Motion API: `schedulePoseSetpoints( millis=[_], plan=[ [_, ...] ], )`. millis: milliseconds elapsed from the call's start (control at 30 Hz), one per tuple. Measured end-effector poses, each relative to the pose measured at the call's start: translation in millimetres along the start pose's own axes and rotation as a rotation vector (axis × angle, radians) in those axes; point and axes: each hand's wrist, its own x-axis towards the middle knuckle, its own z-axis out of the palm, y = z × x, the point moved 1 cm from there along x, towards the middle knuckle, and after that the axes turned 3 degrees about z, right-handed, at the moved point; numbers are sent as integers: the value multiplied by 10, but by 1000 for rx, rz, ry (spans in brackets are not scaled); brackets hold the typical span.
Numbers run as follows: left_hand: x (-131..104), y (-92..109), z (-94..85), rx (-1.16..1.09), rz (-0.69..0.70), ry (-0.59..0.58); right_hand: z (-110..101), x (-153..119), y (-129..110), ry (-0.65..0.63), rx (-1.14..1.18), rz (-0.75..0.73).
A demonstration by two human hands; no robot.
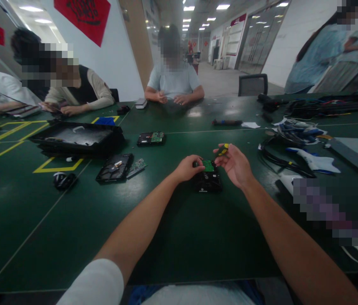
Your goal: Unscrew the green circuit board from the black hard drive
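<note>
A black hard drive [209, 182] lies on the green table in front of me, with its green circuit board [208, 165] facing up. My left hand [190, 167] is closed at the drive's left edge, thumb and fingers against it by the board. In my right hand [234, 165], above the drive's right side, is a small screwdriver [223, 149] with a yellow and black handle. The fingers are curled around it; its tip is too small to make out. To the left are another hard drive [114, 168], a loose circuit board [136, 168] and a third drive [151, 138] farther back.
Black trays [77, 137] stand at the left, near a dark mouse-like object [64, 181]. Cables [283, 161], a white-and-blue item [314, 160] and a grey box [356, 150] lie at the right. Across the table sits a person [174, 80]; others are at the left and right.
</note>
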Motion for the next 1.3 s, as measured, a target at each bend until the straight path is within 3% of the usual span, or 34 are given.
schedulePoseSetpoints(
  millis=[667, 933, 1100, 1300],
  plan=[
    [-1, 24, -2, -12, -2, 10, 44, -5, -25, 46, -44, 24],
    [12, -2, -12, -2, -12, -11, -17, 116, -57, 174, -191, -103],
    [13, -11, -9, -6, -18, -16, 6, 230, -160, 129, -324, -105],
    [10, 20, -11, -40, -9, 0, 195, 346, -351, 83, -494, -62]
  ],
)
